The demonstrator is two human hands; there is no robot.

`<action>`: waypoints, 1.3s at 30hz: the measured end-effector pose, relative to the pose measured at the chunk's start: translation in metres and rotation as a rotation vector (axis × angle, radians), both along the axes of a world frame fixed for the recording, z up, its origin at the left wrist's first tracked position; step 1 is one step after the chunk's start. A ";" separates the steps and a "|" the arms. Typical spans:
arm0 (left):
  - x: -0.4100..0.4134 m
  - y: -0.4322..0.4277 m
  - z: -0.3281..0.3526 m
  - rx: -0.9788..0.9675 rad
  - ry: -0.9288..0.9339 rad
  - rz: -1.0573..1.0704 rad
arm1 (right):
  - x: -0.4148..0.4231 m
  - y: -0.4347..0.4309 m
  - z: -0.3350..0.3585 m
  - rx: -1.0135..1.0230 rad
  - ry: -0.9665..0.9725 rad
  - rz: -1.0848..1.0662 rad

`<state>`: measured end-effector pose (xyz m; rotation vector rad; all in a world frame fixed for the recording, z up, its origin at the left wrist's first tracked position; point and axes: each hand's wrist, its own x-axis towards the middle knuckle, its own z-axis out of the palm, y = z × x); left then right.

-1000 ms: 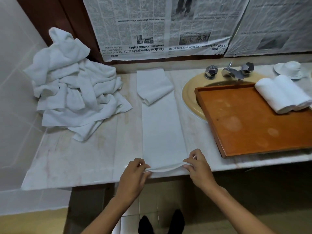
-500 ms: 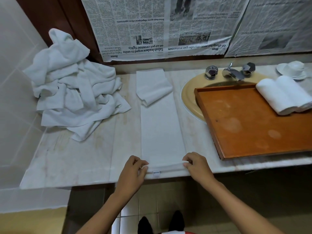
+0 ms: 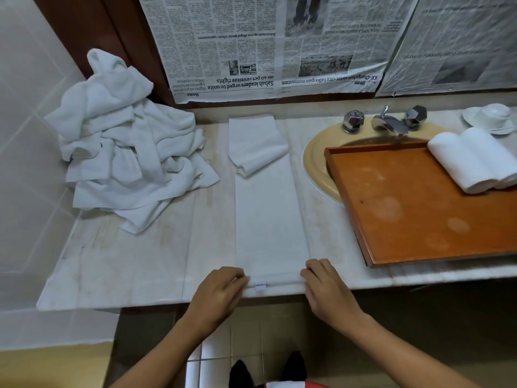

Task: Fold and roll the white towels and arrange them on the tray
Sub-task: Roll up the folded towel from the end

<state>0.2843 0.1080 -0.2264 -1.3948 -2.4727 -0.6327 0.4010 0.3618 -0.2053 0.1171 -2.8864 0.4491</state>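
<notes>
Since a moment ago the towel's [image 3: 270,219] near hem is turned over into a first tight roll. Left hand [image 3: 221,294] and right hand [image 3: 326,289] pinch its ends at the counter [image 3: 126,270] edge; uneven pushing could skew it.

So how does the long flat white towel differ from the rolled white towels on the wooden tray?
The long flat white towel lies stretched on the marble counter; the rolled white towels sit on the orange wooden tray. The left hand and right hand grip its near end; nothing touches the rolls. Both white.
</notes>
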 end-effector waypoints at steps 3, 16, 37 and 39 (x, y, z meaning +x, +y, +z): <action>-0.011 -0.002 0.002 0.000 -0.021 -0.081 | -0.002 0.009 0.000 -0.022 -0.004 0.055; -0.011 0.026 0.023 -0.154 -0.309 0.371 | -0.026 0.016 0.013 -0.410 -0.252 -0.243; -0.010 0.025 0.034 -0.100 -0.628 0.725 | -0.026 -0.024 0.004 -0.173 -0.098 -0.375; -0.009 0.019 0.025 -0.009 -0.449 0.564 | -0.022 -0.022 0.000 -0.103 0.032 -0.299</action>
